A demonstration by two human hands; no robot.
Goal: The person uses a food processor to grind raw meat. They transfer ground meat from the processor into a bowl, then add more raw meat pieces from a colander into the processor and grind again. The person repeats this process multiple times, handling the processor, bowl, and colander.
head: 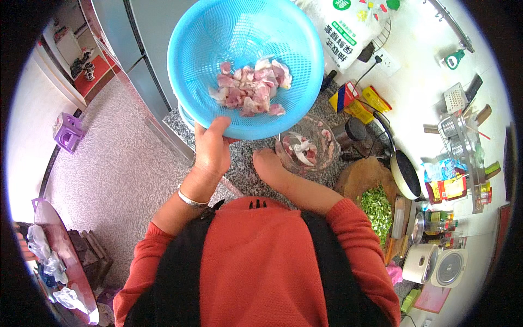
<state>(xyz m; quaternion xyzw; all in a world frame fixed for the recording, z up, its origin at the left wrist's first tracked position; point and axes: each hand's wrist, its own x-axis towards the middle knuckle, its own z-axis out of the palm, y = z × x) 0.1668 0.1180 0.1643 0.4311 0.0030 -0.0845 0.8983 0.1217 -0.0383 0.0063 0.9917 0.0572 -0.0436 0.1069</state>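
A blue plastic colander is tilted towards me, with raw meat pieces lying in its lower part. My left hand grips the colander's near rim, thumb on the inside, a silver bangle on the wrist. Below and to the right, a clear food-processor bowl stands on the speckled counter. Inside it are a metal chopping blade and some meat. My right hand is at the bowl's left side; its fingers are mostly hidden, so its grip cannot be told.
On the right, a round wooden chopping board bears chopped greens and a cleaver. A frying pan, a dark cylindrical appliance and a rice cooker stand along the wall. A refrigerator borders the counter's far left.
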